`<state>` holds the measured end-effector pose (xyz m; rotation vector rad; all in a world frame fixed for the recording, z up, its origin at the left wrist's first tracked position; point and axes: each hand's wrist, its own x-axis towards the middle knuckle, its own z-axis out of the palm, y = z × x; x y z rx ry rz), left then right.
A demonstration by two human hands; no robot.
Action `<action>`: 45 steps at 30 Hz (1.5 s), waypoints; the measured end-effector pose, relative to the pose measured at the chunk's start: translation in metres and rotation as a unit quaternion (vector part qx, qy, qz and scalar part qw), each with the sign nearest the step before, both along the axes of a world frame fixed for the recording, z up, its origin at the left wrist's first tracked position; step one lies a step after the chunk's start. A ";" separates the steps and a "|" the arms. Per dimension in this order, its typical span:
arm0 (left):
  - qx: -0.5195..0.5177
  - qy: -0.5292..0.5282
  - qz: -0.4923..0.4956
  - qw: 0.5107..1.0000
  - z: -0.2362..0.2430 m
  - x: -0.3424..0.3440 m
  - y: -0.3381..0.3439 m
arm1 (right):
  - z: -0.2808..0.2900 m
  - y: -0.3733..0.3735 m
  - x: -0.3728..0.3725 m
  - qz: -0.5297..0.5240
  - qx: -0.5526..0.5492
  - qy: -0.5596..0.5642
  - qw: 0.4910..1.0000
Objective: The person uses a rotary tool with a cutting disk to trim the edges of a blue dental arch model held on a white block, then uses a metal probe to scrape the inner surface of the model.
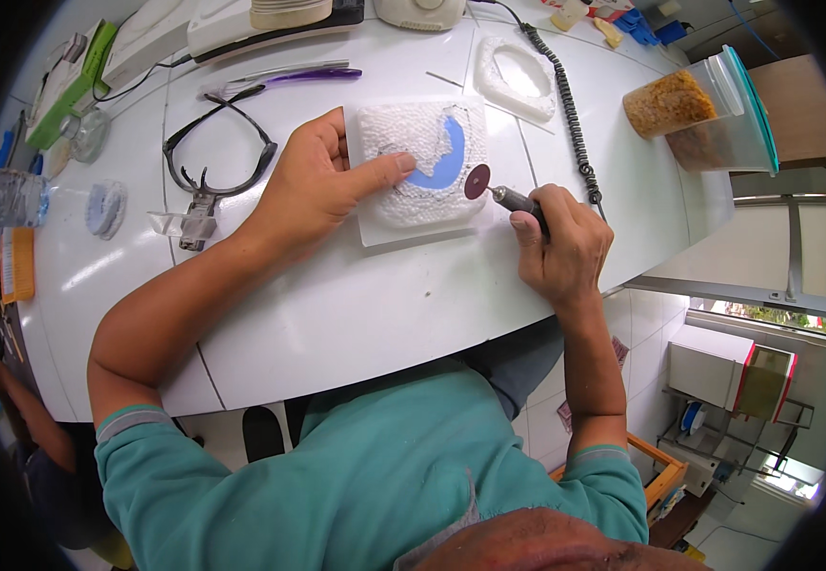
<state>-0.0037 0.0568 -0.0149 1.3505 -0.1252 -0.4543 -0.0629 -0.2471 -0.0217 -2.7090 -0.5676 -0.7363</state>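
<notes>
My left hand [313, 186] grips a white, pebbly-textured block [384, 124] by its left side, thumb pressed on the top face and fingers around the edge. Set into that face is a blue curved, horseshoe-like piece [449, 164], with dark marks around it. My right hand [570, 243] is closed around a dark rotary handpiece [523, 204]. At its tip a dark red round disc [477, 182] sits right at the block's right edge; I cannot tell whether it is touching or spinning.
Black-framed glasses [175, 162] with a clip-on lens lie left of the block, below a purple-handled tool [327, 74]. A white ring-shaped piece [489, 81] and coiled cord [570, 105] are behind. Tubs of orange granules [670, 103] stand right; a small dental cast [106, 209] lies far left.
</notes>
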 end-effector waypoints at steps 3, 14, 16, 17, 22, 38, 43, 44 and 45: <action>-0.006 -0.002 0.005 1.000 0.000 0.000 0.000 | 0.000 0.001 0.000 -0.002 0.001 0.001 1.000; -0.001 -0.013 0.004 1.000 0.001 -0.001 0.000 | 0.000 0.002 0.002 -0.002 -0.001 -0.001 1.000; 0.001 -0.012 0.006 1.000 0.001 -0.001 0.000 | 0.000 0.001 0.001 -0.005 -0.003 0.000 1.000; 0.004 -0.011 0.009 1.000 0.001 -0.001 0.000 | 0.000 0.001 0.001 -0.007 -0.004 0.002 1.000; 0.001 -0.009 0.006 1.000 0.001 -0.001 -0.001 | -0.001 0.001 0.002 -0.007 -0.003 -0.004 1.000; 0.012 -0.013 0.002 1.000 0.001 -0.001 0.000 | -0.002 0.002 0.001 -0.014 -0.019 -0.009 1.000; 0.009 -0.015 0.000 1.000 0.001 -0.001 0.000 | -0.002 0.003 0.000 -0.017 -0.027 -0.012 0.999; 0.006 -0.014 0.000 1.000 0.001 -0.001 0.000 | -0.002 0.003 0.000 -0.018 -0.029 -0.012 0.999; 0.006 -0.014 0.000 1.000 0.001 -0.001 0.000 | -0.002 0.003 0.000 -0.018 -0.030 -0.013 0.999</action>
